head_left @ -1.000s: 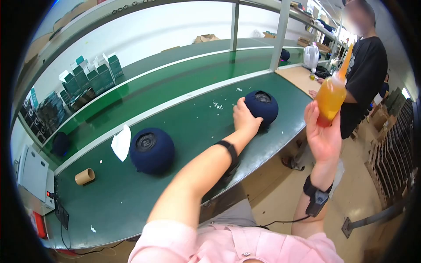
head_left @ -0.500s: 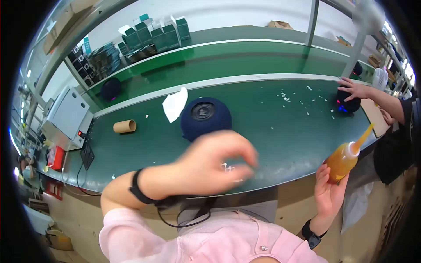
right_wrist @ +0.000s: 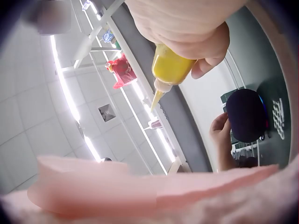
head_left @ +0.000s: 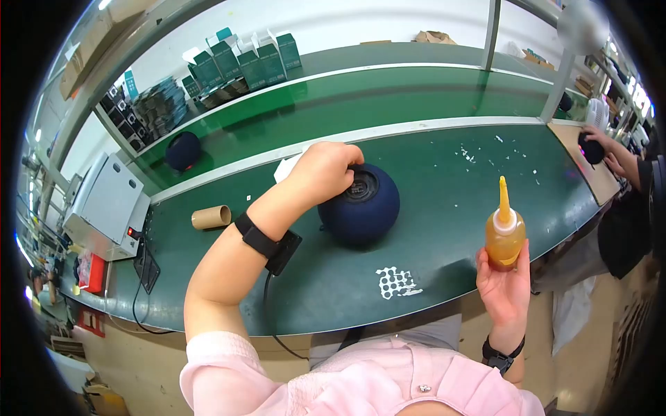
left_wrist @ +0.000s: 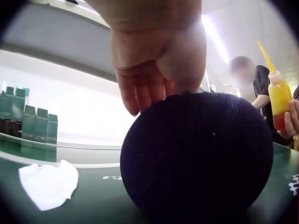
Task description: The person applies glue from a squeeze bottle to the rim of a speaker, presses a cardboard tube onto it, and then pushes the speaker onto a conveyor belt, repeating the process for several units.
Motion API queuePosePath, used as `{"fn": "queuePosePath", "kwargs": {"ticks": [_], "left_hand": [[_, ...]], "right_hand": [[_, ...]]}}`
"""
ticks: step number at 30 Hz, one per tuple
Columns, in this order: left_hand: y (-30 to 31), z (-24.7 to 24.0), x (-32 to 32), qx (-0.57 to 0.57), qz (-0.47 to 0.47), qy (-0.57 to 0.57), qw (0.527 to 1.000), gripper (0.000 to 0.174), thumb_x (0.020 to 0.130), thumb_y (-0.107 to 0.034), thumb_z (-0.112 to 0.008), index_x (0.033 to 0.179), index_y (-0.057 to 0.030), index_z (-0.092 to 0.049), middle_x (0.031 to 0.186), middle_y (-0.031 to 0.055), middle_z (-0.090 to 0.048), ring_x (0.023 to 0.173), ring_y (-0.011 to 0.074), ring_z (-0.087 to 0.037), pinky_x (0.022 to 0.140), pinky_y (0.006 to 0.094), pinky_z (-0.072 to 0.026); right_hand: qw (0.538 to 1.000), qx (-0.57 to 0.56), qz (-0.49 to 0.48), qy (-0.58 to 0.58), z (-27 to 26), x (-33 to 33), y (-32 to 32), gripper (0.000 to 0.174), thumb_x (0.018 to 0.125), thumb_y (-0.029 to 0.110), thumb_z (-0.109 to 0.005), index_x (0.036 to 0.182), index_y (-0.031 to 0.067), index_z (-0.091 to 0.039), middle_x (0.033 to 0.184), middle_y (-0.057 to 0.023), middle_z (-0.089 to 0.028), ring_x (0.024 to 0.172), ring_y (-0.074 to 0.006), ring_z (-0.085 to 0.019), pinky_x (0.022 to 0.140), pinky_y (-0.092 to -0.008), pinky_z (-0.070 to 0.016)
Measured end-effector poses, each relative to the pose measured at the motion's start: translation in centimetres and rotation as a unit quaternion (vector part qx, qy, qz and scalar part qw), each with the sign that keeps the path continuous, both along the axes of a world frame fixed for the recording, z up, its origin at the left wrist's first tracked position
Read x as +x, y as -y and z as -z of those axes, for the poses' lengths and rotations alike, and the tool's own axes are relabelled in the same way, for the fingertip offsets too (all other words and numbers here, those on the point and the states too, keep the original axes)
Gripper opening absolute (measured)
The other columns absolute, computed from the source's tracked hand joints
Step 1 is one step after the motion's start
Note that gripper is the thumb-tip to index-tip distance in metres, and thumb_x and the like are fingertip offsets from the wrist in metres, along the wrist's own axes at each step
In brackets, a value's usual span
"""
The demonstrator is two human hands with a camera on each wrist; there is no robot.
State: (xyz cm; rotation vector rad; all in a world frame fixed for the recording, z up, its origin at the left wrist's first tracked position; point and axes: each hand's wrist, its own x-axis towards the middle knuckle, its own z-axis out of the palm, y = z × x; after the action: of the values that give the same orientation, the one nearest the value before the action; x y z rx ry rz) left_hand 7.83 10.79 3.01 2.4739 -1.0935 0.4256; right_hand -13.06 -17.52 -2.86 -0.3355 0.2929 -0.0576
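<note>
A round, dark blue fabric-covered speaker (head_left: 368, 218) sits on the green bench with its black ringed recess facing up. Over it, my left hand (head_left: 322, 172) grips the top, fingers bent at the recess; in the left wrist view the fingers reach down the far side and the thumb meets the top. My right hand (head_left: 504, 288) holds a squeeze bottle (head_left: 505, 239) of amber liquid by its lower part, with the long yellow nozzle pointing up. White paper (head_left: 288, 168) lies partly behind my left hand. A perforated white sheet scrap (head_left: 397, 283) lies in front of the speaker.
A cardboard tube (head_left: 211, 218) and a grey machine (head_left: 104, 204) are on the left. Green boxes (head_left: 243, 62) stand on the back shelf, with another round speaker (head_left: 183, 151) below. At right, another person's hands hold a dark speaker (head_left: 591, 148). White scraps dot the bench.
My left hand left one speaker at the right, swung across, and now grips the other one's top. The other person has taken the first speaker further right. My right hand keeps holding the bottle.
</note>
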Motion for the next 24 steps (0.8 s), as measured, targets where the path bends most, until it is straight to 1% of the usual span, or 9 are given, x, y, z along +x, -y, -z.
{"fn": "queuePosePath", "kwargs": {"ticks": [5, 7, 8, 12, 17, 19, 21, 23, 24], "left_hand": [[-0.9, 0.2, 0.8, -0.046, 0.025, -0.028, 0.998, 0.018, 0.069, -0.001, -0.061, 0.087, -0.0014, -0.064, 0.074, 0.0112, -0.067, 0.064, 0.0211, -0.064, 0.061, 0.0299, -0.0508], [-1.0, -0.7, 0.0, -0.155, -0.001, -0.271, 0.95, 0.022, 0.067, 0.003, -0.058, 0.09, -0.0006, -0.057, 0.07, 0.0086, -0.065, 0.061, 0.0122, -0.06, 0.057, 0.0253, -0.0475], [-0.8, -0.3, -0.3, -0.199, 0.007, -0.337, 0.92, 0.026, 0.065, 0.003, -0.059, 0.09, -0.0015, -0.052, 0.066, 0.0068, -0.063, 0.062, 0.0094, -0.058, 0.056, 0.0238, -0.0456], [0.4, 0.9, -3.2, -0.3, 0.01, -0.441, 0.846, 0.028, 0.067, 0.001, -0.06, 0.09, -0.0002, -0.044, 0.069, 0.0109, -0.063, 0.062, 0.0113, -0.058, 0.057, 0.025, -0.046], [1.1, 1.9, -4.2, -0.312, -0.014, -0.423, 0.851, 0.029, 0.066, 0.004, -0.057, 0.089, -0.003, -0.04, 0.071, 0.0122, -0.062, 0.062, 0.0106, -0.056, 0.058, 0.0231, -0.046], [1.3, 1.8, -4.6, -0.325, -0.012, -0.397, 0.858, 0.029, 0.066, 0.004, -0.057, 0.088, -0.0034, -0.04, 0.07, 0.0108, -0.062, 0.062, 0.0092, -0.055, 0.058, 0.0221, -0.0451], [1.5, 1.7, -5.0, -0.326, -0.014, -0.388, 0.862, 0.027, 0.066, 0.002, -0.058, 0.086, -0.0031, -0.041, 0.069, 0.0093, -0.061, 0.061, 0.0099, -0.055, 0.057, 0.0236, -0.0456], [1.6, 1.8, -5.2, -0.328, -0.018, -0.379, 0.865, 0.026, 0.066, 0.0, -0.059, 0.084, -0.0028, -0.042, 0.067, 0.0078, -0.061, 0.06, 0.0106, -0.055, 0.057, 0.0251, -0.0461], [1.7, 2.0, -5.3, -0.319, -0.023, -0.365, 0.875, 0.024, 0.065, 0.0, -0.059, 0.082, -0.0029, -0.042, 0.066, 0.0071, -0.06, 0.059, 0.0105, -0.055, 0.057, 0.0249, -0.046]], "right_hand": [[0.998, -0.052, 0.001, 0.02, 0.2, 1.0, -0.4, 0.049, 0.093, 0.046, -0.046, 0.124, 0.0071, -0.046, 0.112, -0.0133, -0.056, 0.092, -0.025, -0.062, 0.076, -0.0344, -0.0569], [0.996, -0.085, 0.008, 0.031, 0.1, 1.5, -0.7, 0.05, 0.094, 0.045, -0.045, 0.125, 0.0063, -0.045, 0.113, -0.0139, -0.056, 0.093, -0.025, -0.062, 0.077, -0.0341, -0.0567], [0.993, -0.114, 0.025, 0.034, -0.3, 1.8, -1.0, 0.05, 0.094, 0.044, -0.045, 0.126, 0.0058, -0.045, 0.116, -0.0149, -0.055, 0.096, -0.0256, -0.061, 0.077, -0.034, -0.0566], [0.97, -0.219, 0.062, 0.086, -0.6, 2.5, -1.3, 0.048, 0.096, 0.04, -0.043, 0.128, 0.0051, -0.043, 0.123, -0.0149, -0.052, 0.104, -0.0292, -0.059, 0.084, -0.0384, -0.0549], [0.912, -0.366, 0.107, 0.148, -0.3, 2.0, -0.3, 0.046, 0.097, 0.035, -0.043, 0.13, 0.0028, -0.04, 0.124, -0.0151, -0.052, 0.111, -0.0266, -0.056, 0.092, -0.0426, -0.0492], [0.87, -0.433, 0.174, 0.158, -0.3, 1.6, -0.3, 0.046, 0.096, 0.033, -0.045, 0.13, 0.0029, -0.038, 0.124, -0.0142, -0.052, 0.112, -0.0258, -0.055, 0.091, -0.041, -0.0492], [0.853, -0.456, 0.206, 0.148, 0.0, 1.3, -0.6, 0.047, 0.095, 0.031, -0.048, 0.131, 0.002, -0.037, 0.124, -0.0124, -0.051, 0.112, -0.0241, -0.054, 0.091, -0.0394, -0.0477], [0.831, -0.481, 0.243, 0.136, 0.1, 0.9, -0.8, 0.061, 0.088, 0.028, -0.062, 0.133, 0.0014, -0.031, 0.125, -0.0104, -0.047, 0.114, -0.0218, -0.05, 0.095, -0.0355, -0.0429], [0.831, -0.482, 0.242, 0.135, 0.1, 0.9, -1.0, 0.061, 0.088, 0.028, -0.062, 0.133, 0.0014, -0.031, 0.125, -0.0104, -0.047, 0.114, -0.0218, -0.05, 0.095, -0.0355, -0.0429]]}}
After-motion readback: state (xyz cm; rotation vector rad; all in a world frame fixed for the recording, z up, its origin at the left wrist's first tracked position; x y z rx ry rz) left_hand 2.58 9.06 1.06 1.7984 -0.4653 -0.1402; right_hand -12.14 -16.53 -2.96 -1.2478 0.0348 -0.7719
